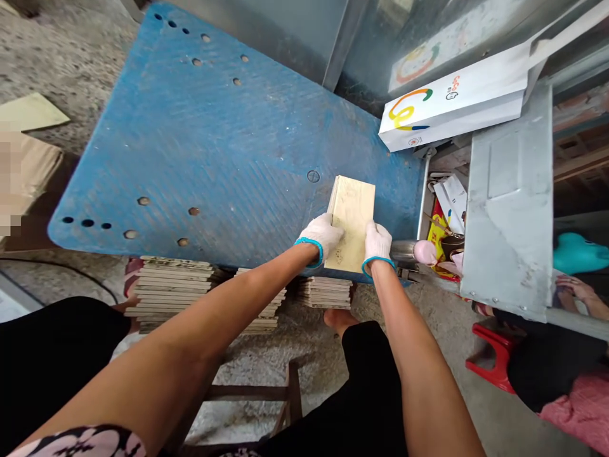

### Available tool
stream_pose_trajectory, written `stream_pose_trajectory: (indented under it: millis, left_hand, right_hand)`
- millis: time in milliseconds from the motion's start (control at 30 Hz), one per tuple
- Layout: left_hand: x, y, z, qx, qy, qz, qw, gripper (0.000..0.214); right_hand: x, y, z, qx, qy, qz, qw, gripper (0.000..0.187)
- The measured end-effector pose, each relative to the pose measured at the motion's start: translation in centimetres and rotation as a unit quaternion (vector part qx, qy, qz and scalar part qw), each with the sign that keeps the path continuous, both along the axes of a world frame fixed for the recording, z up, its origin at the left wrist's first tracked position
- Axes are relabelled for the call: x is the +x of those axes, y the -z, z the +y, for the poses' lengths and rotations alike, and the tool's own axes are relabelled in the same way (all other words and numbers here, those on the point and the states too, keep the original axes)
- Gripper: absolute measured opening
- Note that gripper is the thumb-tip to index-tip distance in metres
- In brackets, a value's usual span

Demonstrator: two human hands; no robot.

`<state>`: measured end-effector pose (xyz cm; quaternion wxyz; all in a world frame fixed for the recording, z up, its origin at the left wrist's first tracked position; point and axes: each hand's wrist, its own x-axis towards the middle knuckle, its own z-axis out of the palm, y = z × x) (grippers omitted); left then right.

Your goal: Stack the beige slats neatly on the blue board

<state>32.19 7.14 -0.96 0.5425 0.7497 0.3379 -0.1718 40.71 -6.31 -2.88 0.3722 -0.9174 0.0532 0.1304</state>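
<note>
My left hand [324,235], in a white glove with a blue cuff, grips the left side of a pale wooden board [353,219]. A second edge shows along its left side, so there may be more than one board in the hold. On the opposite side my right hand [379,242], gloved the same way, has its fingers closed against the right edge. The board is at the near right part of a blue plastic surface [228,146]; whether it rests flat there I cannot tell. Fingers under the board are hidden.
Stacks of boards [171,292] stand on the floor along the surface's near edge, by my legs. A white paper bag [457,101] lies at the back right, beside a grey metal panel [507,216]. A red stool [495,358] and another person's hand [578,289] are farther right.
</note>
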Motion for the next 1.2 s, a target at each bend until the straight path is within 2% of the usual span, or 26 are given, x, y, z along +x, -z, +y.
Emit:
stream_pose_trajectory:
  millis: [200, 367, 500, 733, 867, 967, 1067, 1200]
  left_hand:
    - [0.5, 1.3, 0.5, 0.051, 0.022, 0.006, 0.998, 0.032]
    - [0.7, 1.4, 0.2, 0.111, 0.062, 0.026, 0.992, 0.036]
    - [0.5, 1.4, 0.2, 0.164, 0.121, 0.032, 0.979, 0.042]
    - [1.0, 1.0, 1.0, 0.229, 0.227, 0.032, 0.946, 0.048]
    - [1.7, 0.7, 1.6, 0.257, 0.227, 0.039, 0.939, 0.059]
    - [1.3, 1.0, 2.0, 0.255, 0.232, 0.04, 0.938, 0.061]
    - [0.0, 1.6, 2.3, 0.244, 0.226, -0.011, 0.943, 0.053]
    - [-1.5, 1.3, 2.5, 0.224, 0.166, -0.104, 0.955, 0.049]
  right_hand:
    - [0.4, 1.2, 1.2, -0.075, -0.03, -0.018, 0.997, 0.038]
    - [0.4, 1.8, 0.9, -0.114, -0.045, -0.027, 0.992, 0.039]
    - [0.4, 1.9, 0.5, -0.143, -0.054, -0.042, 0.987, 0.037]
    - [0.6, 2.6, -0.4, -0.102, -0.059, -0.074, 0.99, 0.029]
    - [0.8, 2.6, -0.6, -0.12, -0.072, -0.075, 0.987, 0.029]
    - [0.8, 2.5, -0.5, -0.113, -0.073, -0.072, 0.988, 0.027]
    - [0.8, 2.5, -0.5, -0.104, -0.067, -0.068, 0.99, 0.024]
    - [0.9, 2.9, -0.6, -0.104, -0.053, -0.059, 0.991, 0.024]
